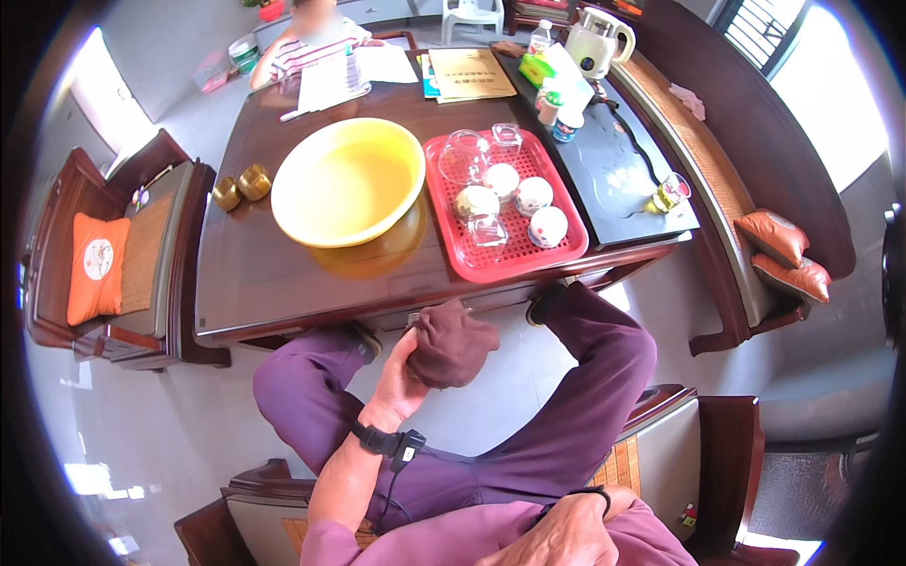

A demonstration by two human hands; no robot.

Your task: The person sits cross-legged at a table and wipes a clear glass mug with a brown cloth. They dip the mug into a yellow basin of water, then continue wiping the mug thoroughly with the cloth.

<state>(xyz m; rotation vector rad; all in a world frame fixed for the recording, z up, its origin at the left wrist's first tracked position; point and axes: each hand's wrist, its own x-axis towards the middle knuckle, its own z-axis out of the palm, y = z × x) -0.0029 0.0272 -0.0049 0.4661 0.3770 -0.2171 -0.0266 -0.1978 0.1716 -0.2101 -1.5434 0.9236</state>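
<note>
My left hand (400, 375) is raised between my knees and grips a brown cloth (453, 344); the rim of a clear piece shows at the cloth's upper left, the rest of it covered. My right hand (563, 534) rests against my body at the bottom of the view, its fingers cut off by the lower edge. Beyond the cloth, on the dark wooden table (248, 290), stands a yellow basin (347, 180) with liquid. Right of the basin, a red perforated tray (463, 258) carries several round white cups (548, 226), a clear glass pitcher (463, 157) and small clear glass pieces (488, 232).
Two brass-coloured cups (254, 182) stand left of the basin. A black tea tray (626, 177) bears an electric kettle (594, 44), containers and a glass of yellowish liquid (667, 194). Another person (318, 42) sits across the table by papers (333, 81) and booklets (473, 73).
</note>
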